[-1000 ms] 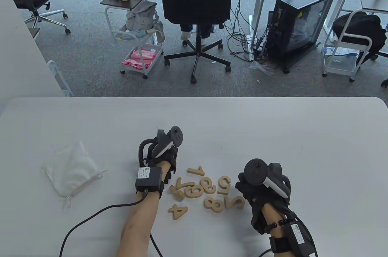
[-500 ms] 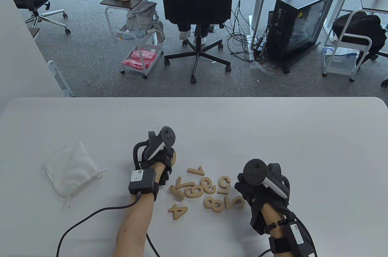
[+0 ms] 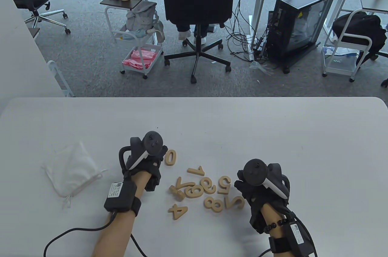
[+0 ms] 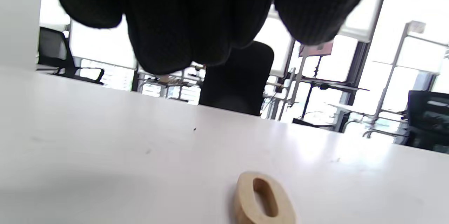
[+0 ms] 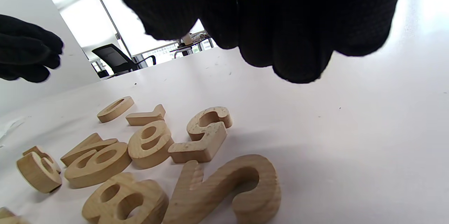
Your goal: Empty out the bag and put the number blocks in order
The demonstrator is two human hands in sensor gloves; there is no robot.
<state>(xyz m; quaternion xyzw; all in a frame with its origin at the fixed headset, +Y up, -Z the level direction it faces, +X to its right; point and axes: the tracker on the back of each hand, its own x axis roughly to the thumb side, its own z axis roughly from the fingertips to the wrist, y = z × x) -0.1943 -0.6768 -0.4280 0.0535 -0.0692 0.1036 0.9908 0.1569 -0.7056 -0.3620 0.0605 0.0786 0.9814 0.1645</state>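
Observation:
Several wooden number blocks lie in a loose pile on the white table [image 3: 212, 123]. The 0 [image 3: 170, 157] lies flat by itself just right of my left hand [image 3: 153, 160], which holds nothing; it also shows in the left wrist view [image 4: 265, 199] below my fingers [image 4: 196, 24]. Below it lie the 1 [image 3: 196, 171], 7 [image 3: 181, 183], 9 [image 3: 208, 185], 5 [image 3: 224, 185], 8 [image 3: 213, 203], 2 [image 3: 235, 202] and 4 [image 3: 178, 211]. My right hand [image 3: 247, 188] hovers empty beside the 2 [image 5: 231, 189] and 5 [image 5: 205, 133].
The white drawstring bag [image 3: 71, 172] lies crumpled and flat at the left of the table. The table's far edge [image 3: 194, 98] borders an office floor with a chair and carts.
My left hand set the 0 down above the pile, let go and drew back to the left. The right hand has stayed put.

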